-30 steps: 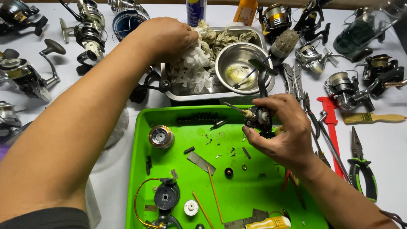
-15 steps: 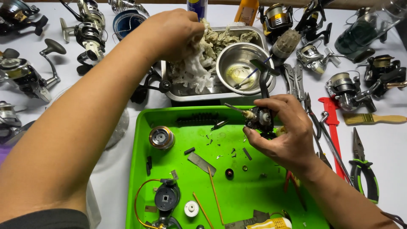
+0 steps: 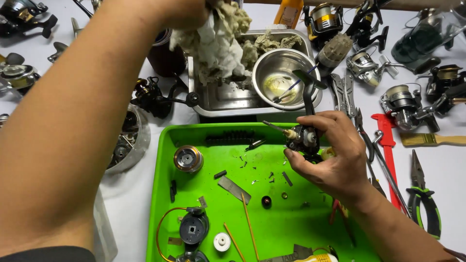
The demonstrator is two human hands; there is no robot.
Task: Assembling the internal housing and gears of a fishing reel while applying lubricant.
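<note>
On the far left of the white tabletop [image 3: 446, 179] lie several fishing reels [image 3: 19, 77]. The left hand [image 3: 187, 12] is clenched around a wad of dirty white rags [image 3: 216, 41], held above the steel tray [image 3: 208, 104] with the hand half out of view at the top edge. A second ago that hand was lower, pressed down among the rags in the tray; now the wad is lifted clear and hangs loose. The steel bowl [image 3: 284, 75] beside it holds a little yellowish liquid and a small brush.

Further right, over the green tray [image 3: 162, 160] (strewn with small parts, a spool and washers), the right hand [image 3: 335, 160] grips a dark reel body [image 3: 306, 138], handle pointing up, much where it was before. To wipe it well, I would judge that the rag should come down to the reel while the right hand keeps it steady above the green tray, so loose parts fall there. Red calipers [image 3: 388, 150] and green-handled pliers [image 3: 422, 199] lie at the right.
</note>
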